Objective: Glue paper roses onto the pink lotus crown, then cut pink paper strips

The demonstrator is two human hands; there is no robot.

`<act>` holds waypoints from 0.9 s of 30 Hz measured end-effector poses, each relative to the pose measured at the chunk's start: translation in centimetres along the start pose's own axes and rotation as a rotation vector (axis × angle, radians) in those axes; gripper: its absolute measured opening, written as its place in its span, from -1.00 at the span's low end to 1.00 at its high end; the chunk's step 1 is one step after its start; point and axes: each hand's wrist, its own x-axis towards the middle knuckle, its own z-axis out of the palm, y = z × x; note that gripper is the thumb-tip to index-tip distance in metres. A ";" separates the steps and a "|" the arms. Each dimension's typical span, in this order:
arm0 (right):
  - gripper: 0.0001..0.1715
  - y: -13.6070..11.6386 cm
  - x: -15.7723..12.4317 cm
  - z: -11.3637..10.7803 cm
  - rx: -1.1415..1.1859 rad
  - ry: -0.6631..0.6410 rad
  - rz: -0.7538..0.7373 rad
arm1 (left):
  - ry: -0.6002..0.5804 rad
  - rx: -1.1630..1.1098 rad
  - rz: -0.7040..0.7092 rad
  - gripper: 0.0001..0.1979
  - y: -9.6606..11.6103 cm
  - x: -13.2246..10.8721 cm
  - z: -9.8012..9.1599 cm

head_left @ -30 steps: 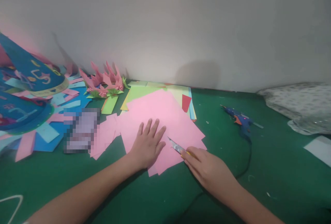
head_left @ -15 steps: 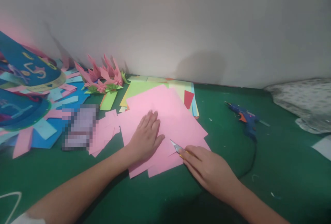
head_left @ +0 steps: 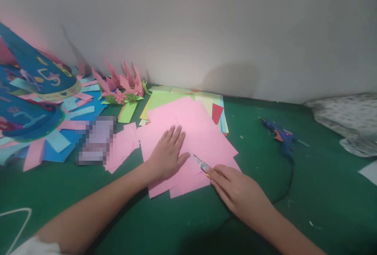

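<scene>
My left hand (head_left: pixel 169 153) lies flat on overlapping pink paper sheets (head_left: pixel 206 137), fingers stretched out and thumb pointing right. My right hand (head_left: pixel 235 186) is wrapped round a utility knife (head_left: pixel 203 165) with a silver tip and a bit of yellow showing. The blade points up and left over the pink paper, a short way right of my left thumb; whether it touches the sheet I cannot tell. Most of the knife's handle is hidden in my right hand. Under the pink sheets, green, yellow and blue paper (head_left: pixel 165 99) sticks out at the back, with a red scrap (head_left: pixel 217 112) on top.
A blue glue gun (head_left: pixel 282 135) with a dark cord lies on the green table (head_left: pixel 265 227) at right. To the left are a blurred-out flat object (head_left: pixel 98 139), smaller pink pieces (head_left: pixel 125 147), pink-and-green folded paper flowers (head_left: pixel 123 84) and blue cone hats (head_left: pixel 53 78). A wall stands behind.
The camera view has shifted slightly, so the left-hand objects sit a little further right. Both hands keep nearly the same place on the paper, with the knife still in my right hand.
</scene>
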 end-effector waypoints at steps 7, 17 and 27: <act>-0.66 0.2 1.0 -0.2 -0.046 0.013 -0.025 | 0.023 -0.002 -0.001 -0.36 0.0 -0.1 0.0; -0.67 0.4 2.3 0.1 0.031 -0.019 0.008 | 0.024 -0.022 -0.010 -0.36 0.2 -0.1 -0.1; -0.69 0.7 1.8 -0.7 0.097 -0.052 -0.065 | -0.001 0.002 0.044 -0.31 0.8 -1.0 -0.8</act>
